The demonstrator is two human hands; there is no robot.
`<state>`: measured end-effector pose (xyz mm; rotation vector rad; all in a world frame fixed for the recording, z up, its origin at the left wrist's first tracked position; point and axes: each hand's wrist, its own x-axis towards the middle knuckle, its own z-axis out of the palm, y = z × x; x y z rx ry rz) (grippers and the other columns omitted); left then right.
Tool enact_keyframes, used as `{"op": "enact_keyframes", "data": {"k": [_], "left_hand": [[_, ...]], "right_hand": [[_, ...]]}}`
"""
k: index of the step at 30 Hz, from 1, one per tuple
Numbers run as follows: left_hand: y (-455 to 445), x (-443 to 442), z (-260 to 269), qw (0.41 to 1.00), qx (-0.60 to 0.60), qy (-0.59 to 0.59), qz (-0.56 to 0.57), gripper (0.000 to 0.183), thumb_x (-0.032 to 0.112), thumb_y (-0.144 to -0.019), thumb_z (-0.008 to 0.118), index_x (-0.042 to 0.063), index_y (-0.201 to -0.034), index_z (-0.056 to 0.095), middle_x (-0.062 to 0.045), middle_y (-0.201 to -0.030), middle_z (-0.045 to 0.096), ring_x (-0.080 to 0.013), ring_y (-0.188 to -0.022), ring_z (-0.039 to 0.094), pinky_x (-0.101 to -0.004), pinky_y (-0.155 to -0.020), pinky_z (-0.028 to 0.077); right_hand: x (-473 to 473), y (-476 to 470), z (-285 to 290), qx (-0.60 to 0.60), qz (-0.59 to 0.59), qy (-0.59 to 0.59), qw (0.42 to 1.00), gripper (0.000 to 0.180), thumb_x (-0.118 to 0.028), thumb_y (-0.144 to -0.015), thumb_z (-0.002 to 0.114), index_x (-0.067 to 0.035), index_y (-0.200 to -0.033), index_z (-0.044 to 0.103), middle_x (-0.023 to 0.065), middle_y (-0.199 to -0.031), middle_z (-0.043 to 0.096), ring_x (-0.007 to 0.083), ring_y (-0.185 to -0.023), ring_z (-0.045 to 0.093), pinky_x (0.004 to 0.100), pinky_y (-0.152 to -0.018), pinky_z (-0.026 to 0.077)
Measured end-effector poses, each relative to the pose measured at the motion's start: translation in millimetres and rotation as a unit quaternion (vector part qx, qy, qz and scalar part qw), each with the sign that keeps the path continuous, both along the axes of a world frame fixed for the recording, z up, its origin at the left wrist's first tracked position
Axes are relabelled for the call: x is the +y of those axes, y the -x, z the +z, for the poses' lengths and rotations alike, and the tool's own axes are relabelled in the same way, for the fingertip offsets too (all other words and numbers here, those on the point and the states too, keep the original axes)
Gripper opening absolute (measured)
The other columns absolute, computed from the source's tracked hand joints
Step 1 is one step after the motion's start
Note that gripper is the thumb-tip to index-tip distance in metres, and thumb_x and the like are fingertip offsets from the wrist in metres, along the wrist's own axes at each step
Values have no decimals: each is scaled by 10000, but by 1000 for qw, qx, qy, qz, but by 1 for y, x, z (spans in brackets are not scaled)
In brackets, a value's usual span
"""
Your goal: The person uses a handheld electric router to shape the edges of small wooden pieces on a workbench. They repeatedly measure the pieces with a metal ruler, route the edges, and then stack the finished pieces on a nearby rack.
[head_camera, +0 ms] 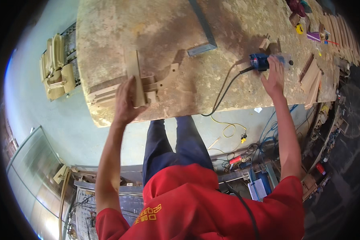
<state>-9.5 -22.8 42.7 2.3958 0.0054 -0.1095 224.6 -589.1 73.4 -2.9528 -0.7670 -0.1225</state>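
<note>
My left hand [126,100] lies on a flat wooden board [139,81], fingers across its face and thumb by its near end. Under and beside that board are several narrow wooden strips [103,95] and a curved, forked wooden piece [168,77] with dark holes. At the right, my right hand [274,78] has its fingers over a blue corded trim router [259,61] that lies on its side. The thumb stands apart from the tool, so a firm grip cannot be made out. A black cord [228,93] runs from the router over the bench's near edge.
A metal framing square [208,37] lies on the worn wooden workbench [156,30]. Curved wooden pieces [312,79], a small wood block [264,44] and a yellow item [299,29] are to the right. Stacked wood parts [55,66] stand beyond the left edge. Cables [268,132] trail below.
</note>
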Motion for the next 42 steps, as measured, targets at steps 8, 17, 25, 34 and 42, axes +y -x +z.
{"op": "enact_keyframes", "data": {"k": [8, 17, 25, 34, 42], "left_hand": [[75, -44, 47, 930, 19, 275, 243, 1348, 243, -789, 993, 71, -1761, 74, -158, -1791, 220, -307, -1602, 354, -466, -1218, 472], [158, 20, 71, 875, 47, 291, 383, 1284, 240, -815, 953, 90, -1761, 97, -166, -1757, 252, -320, -1585, 338, -470, -1280, 347], [171, 76, 63, 854, -21, 293, 428, 1253, 50, -775, 914, 69, -1755, 134, -167, -1769, 270, -316, -1589, 348, -457, -1295, 329], [96, 56, 67, 892, 11, 231, 389, 1274, 54, -760, 956, 66, -1753, 158, -163, -1612, 459, -310, -1385, 555, -458, -1147, 508], [-13, 21, 66, 932, 93, 38, 348, 1219, 173, -705, 1016, 49, -1697, 318, -227, -1434, 629, -391, -1222, 677, -455, -920, 615]], "right_hand": [[331, 135, 27, 74, 178, -279, 941, 291, -131, -855, 740, -90, -1140, 693, 148, -1164, 712, 358, -1211, 659, 476, -1068, 514], [330, 112, -14, 120, 286, 65, 948, 172, -149, -893, 665, -132, -1063, 684, 78, -1074, 674, 278, -1084, 657, 444, -1018, 487], [271, 20, 158, 124, 333, 21, 934, 172, -74, -884, 665, -90, -1055, 647, 89, -1005, 638, 302, -1029, 645, 470, -980, 492], [297, -269, 53, 42, 228, -25, 972, 84, -63, -977, 646, -85, -1036, 591, 112, -1082, 659, 355, -1113, 648, 493, -972, 503], [301, -384, -29, -128, 148, 15, 981, 294, -130, -893, 771, -82, -1150, 638, 121, -1222, 629, 350, -1257, 606, 458, -1066, 489]]}}
